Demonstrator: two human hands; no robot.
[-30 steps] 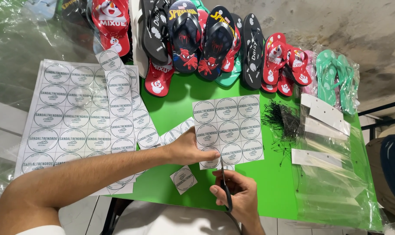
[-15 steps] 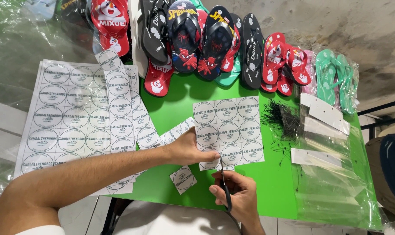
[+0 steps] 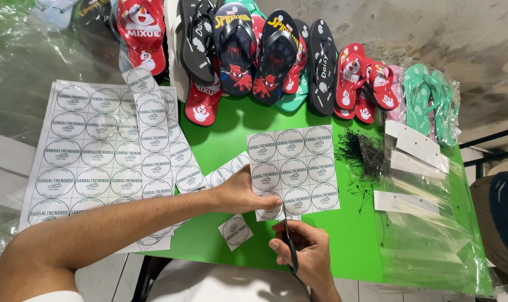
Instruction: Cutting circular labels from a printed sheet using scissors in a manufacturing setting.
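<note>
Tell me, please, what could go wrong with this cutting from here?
The left hand pinches the label sheet right beside the scissors in the right hand, so a fingertip might get nicked. The sheet is held only at one edge, so the cut might stray into a round label.

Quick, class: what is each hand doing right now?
Left hand: closed on the label sheet, pinching its lower left edge.
Right hand: closed around the scissors, blades at the sheet's bottom edge.
</note>
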